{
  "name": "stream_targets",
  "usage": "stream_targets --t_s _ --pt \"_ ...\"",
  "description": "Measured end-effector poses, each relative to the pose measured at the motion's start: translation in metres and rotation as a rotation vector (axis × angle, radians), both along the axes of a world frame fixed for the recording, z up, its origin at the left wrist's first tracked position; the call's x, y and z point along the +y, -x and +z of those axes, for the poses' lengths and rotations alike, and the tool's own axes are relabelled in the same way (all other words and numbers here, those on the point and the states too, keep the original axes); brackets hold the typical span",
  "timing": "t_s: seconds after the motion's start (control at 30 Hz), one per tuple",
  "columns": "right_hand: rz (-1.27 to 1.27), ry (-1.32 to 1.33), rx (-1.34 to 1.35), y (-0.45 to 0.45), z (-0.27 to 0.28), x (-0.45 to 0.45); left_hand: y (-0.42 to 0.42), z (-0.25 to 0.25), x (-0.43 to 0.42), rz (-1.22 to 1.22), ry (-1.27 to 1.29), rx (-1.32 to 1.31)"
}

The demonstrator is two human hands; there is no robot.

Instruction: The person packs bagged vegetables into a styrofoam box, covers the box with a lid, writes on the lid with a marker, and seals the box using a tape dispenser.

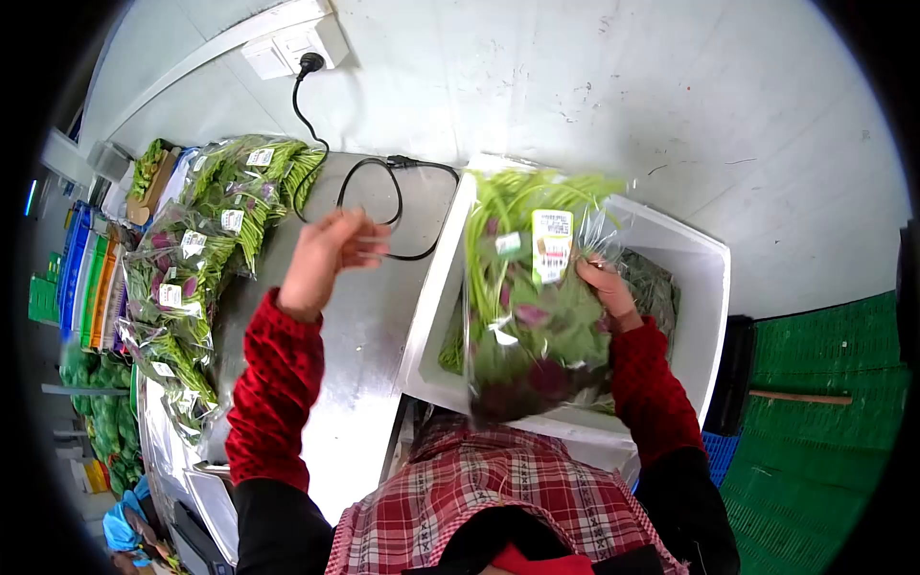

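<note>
My right hand [606, 286] grips a clear bag of leafy greens [537, 331] at its right side. Green stems fill the top of the bag, and green and purple leaves the bottom; a white printed label [552, 246] is on its front. The bag is over a white foam box [704, 287], hiding part of its inside. Dark greens in plastic [652, 287] show inside the box. My left hand [337, 251] is raised above the metal table [355, 335], slightly blurred, its fingers loosely bent and apart, holding nothing I can make out.
Several labelled bags of greens [192, 264] lie along the table's left side. A black power cord [369, 163] runs from a wall socket [297, 46] onto the table. Coloured crates [91, 278] are stacked at far left. Green mesh flooring [815, 431] lies at right.
</note>
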State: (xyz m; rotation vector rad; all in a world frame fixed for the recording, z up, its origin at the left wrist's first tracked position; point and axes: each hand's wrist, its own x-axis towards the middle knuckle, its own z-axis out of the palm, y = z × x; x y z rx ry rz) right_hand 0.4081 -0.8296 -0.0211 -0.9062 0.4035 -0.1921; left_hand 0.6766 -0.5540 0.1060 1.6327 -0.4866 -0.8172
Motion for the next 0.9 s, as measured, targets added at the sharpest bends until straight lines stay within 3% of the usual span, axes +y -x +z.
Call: stream_targets --t_s 0.07,0.1,0.17,0.27,0.37,0.43,0.47,0.53,0.57,0.6,0.63,0.7,0.77,0.83,0.9 --pt "-0.169 -0.143 0.092 -0.011 -0.06 0.0 0.005 -0.027 0.003 0.054 -0.008 0.117" --pt "-0.209 -0.172 0.148 -0.016 -0.063 0.013 0.008 -0.039 0.006 0.054 -0.017 0.136" --pt "-0.22 -0.048 0.227 -0.033 -0.148 0.013 0.011 -0.062 0.013 0.064 -0.017 0.201" --pt "-0.133 -0.058 0.264 -0.044 -0.191 0.012 0.012 -0.088 0.032 0.079 -0.063 0.208" --pt "0.036 0.146 0.227 -0.048 -0.139 0.01 0.009 -0.099 0.062 0.083 -0.053 0.199" --pt "0.093 0.345 0.317 -0.054 -0.167 -0.013 -0.001 -0.114 0.075 0.124 -0.116 0.239" --pt "-0.012 0.25 0.426 -0.059 -0.165 -0.004 -0.003 -0.124 0.081 0.144 -0.125 0.24" --pt "0.134 0.761 0.568 -0.047 -0.187 -0.025 -0.028 -0.132 0.106 0.207 -0.132 0.217" --pt "-0.101 0.487 0.548 -0.041 -0.19 -0.015 -0.042 -0.135 0.118 0.298 -0.164 0.159" --pt "-0.193 0.555 0.609 -0.024 -0.202 -0.019 -0.054 -0.14 0.13 0.382 -0.196 0.105" --pt "-0.124 0.853 0.52 -0.014 -0.183 -0.017 -0.074 -0.148 0.147 0.414 -0.192 0.099" --pt "-0.333 0.805 0.636 -0.017 -0.14 0.021 -0.129 -0.165 0.193 0.855 -0.08 0.143" --pt "-0.384 1.105 0.762 -0.007 -0.182 0.016 -0.195 -0.189 0.242 1.075 0.177 0.342" --pt "-0.439 0.94 0.659 -0.008 -0.18 0.017 -0.234 -0.188 0.263 1.308 0.482 0.301" --pt "-0.568 0.971 0.795 -0.023 -0.143 0.038 -0.244 -0.179 0.27 1.455 0.73 0.299"
